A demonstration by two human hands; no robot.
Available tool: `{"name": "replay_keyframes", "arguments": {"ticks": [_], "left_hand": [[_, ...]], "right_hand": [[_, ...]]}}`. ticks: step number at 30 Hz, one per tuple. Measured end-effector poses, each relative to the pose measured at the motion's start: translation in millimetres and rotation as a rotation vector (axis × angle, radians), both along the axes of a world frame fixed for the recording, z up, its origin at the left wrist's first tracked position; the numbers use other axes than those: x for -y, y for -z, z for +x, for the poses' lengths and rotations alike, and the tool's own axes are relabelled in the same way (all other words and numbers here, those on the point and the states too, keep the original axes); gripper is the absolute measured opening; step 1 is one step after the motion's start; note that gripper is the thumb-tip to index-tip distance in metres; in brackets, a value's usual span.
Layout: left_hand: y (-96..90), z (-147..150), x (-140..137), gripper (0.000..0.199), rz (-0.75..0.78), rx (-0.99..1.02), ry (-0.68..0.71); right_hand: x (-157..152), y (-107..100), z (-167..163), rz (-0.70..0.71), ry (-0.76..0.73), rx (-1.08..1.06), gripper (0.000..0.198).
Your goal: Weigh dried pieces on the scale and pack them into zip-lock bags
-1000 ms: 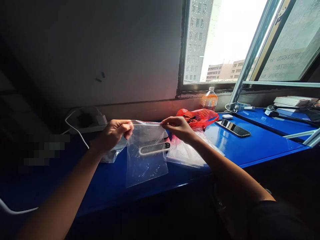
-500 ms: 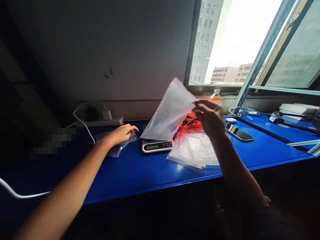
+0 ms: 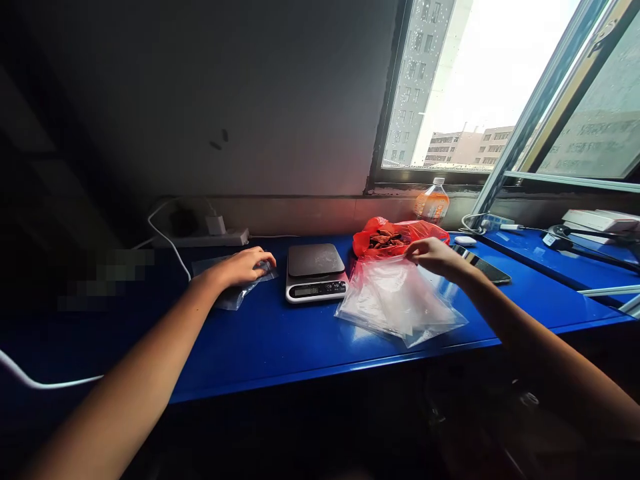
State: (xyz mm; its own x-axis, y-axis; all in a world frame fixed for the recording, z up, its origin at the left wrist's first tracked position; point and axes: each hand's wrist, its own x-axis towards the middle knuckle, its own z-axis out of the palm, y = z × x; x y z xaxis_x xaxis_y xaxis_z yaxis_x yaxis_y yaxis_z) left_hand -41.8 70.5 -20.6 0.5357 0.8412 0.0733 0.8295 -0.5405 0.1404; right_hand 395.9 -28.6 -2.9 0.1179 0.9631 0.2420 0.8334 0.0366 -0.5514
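My right hand (image 3: 437,259) pinches the top edge of a clear plastic bag (image 3: 425,310), which lies over a fanned stack of similar bags (image 3: 367,303). My left hand (image 3: 245,267) rests on another clear plastic bag (image 3: 231,300) at the left, its fingers loosely bent and apart. Between the hands stands a digital kitchen scale (image 3: 315,261) with a dark, bare platform and a small display on its front. Behind the stack, a red plastic bag (image 3: 423,231) is spread open, with dark reddish-brown dried pieces (image 3: 385,240) inside.
Behind the red bag stands a bottle of orange drink (image 3: 432,200). A phone (image 3: 487,267) and a white case (image 3: 465,241) lie to the right. A power strip (image 3: 233,237) with a white cable runs along the wall. The blue table (image 3: 280,347) has its front edge nearest me.
My right hand has lowered a plastic bag from above the scale onto the stack at the right, uncovering the scale's platform. My left hand has stayed in place, its fingers slightly more bent.
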Motion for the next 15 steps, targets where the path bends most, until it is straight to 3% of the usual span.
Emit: {"name": "replay_keyframes", "arguments": {"ticks": [3,7,15], "left_hand": [[0.5,0,2,0.031,0.005,-0.003,-0.019],[1.2,2,3,0.031,0.0,0.0,-0.032],[-1.5,7,5,0.031,-0.017,-0.004,-0.039]], "right_hand": [[-23,23,-8,-0.022,0.049,0.241,0.022],[-38,37,-14,0.0,0.056,0.328,0.021],[-39,57,-34,0.101,0.057,0.228,0.024]]}}
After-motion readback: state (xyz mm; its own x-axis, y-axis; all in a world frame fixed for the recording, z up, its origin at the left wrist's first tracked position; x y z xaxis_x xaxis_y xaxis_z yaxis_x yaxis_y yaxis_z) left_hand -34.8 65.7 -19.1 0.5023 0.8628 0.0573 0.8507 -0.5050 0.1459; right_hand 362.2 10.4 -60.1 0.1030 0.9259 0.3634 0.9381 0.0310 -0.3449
